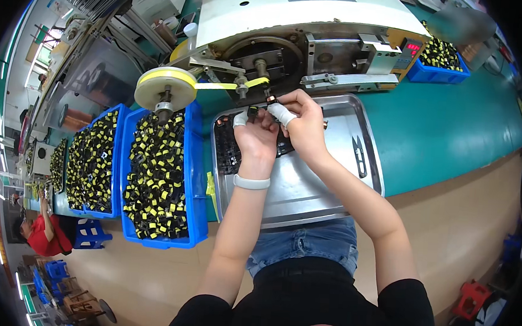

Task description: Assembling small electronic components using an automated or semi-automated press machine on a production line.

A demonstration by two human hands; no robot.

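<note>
Head view: both hands meet over the far end of a steel tray [307, 195] on the green worktop [442, 132]. The left hand [255, 140], with a taped finger and a white wristband, has its fingers closed on a small dark part [253, 110]. The right hand [302, 122], also taped, pinches another small part [271, 99] just below the taping machine [293, 33]. Yellow tape [218, 85] runs from a reel [166, 87] toward the machine. Snips [358, 154] lie in the tray. Blue bins [195, 177] of yellow-black parts stand left.
</note>
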